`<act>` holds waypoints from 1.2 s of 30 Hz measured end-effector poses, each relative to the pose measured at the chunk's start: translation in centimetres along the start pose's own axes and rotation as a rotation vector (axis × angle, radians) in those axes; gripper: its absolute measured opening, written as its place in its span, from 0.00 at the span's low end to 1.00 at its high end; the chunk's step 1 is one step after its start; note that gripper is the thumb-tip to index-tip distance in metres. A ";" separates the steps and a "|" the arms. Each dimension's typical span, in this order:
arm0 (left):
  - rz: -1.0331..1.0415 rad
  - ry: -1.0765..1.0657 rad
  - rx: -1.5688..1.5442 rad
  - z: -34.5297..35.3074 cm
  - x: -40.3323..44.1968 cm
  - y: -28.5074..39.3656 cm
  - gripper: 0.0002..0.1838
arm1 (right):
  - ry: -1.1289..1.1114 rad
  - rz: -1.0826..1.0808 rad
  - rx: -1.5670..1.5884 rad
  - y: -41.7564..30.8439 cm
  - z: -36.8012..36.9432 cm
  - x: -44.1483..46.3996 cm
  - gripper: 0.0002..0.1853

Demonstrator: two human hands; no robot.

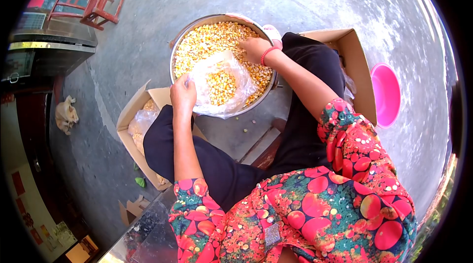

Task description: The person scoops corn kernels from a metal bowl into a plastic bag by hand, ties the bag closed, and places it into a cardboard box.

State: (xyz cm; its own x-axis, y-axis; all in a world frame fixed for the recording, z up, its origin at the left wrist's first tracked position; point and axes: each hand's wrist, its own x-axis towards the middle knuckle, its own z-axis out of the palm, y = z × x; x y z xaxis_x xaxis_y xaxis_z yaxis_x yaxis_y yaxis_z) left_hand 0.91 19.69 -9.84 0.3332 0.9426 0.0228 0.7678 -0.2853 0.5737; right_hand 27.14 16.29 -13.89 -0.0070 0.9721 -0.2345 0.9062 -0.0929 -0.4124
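A wide metal basin (172, 68) full of yellow corn kernels (207, 38) stands in front of my knees. My left hand (183, 93) pinches the left edge of a clear plastic bag (241, 88), which lies over the near side of the basin. Some kernels rest inside the bag. My right hand (254, 50), with a red band at the wrist, reaches into the corn at the basin's right side. Its fingertips are down among the kernels, and I cannot make out how many they grip.
A cardboard box (129, 127) with bagged kernels stands left of my leg, another box (362, 66) to the right. Beyond that is a pink basin (387, 95). A red wooden chair (101, 4) stands far left, near a crumpled cloth (66, 115) on the floor.
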 end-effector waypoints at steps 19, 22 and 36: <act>0.009 -0.027 0.003 0.2 0.1 -0.4 0.14 | -0.124 0.202 1.486 -1.1 -1.7 1.1 0.12; -0.004 -0.044 -0.009 0.4 0.2 -0.8 0.15 | -0.076 0.085 1.634 -3.0 -3.0 1.2 0.12; -0.001 -0.103 -0.132 0.6 0.4 -1.5 0.16 | 0.496 -0.428 0.506 -7.0 0.0 -1.1 0.08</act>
State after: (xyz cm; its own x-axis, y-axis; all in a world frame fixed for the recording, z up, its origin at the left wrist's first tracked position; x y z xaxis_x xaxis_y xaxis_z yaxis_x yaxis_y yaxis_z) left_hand 0.20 20.43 -11.14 0.3915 0.9184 -0.0579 0.6922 -0.2524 0.6762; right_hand 20.85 15.89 -10.74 -0.0139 0.9165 0.3998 0.5664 0.3367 -0.7522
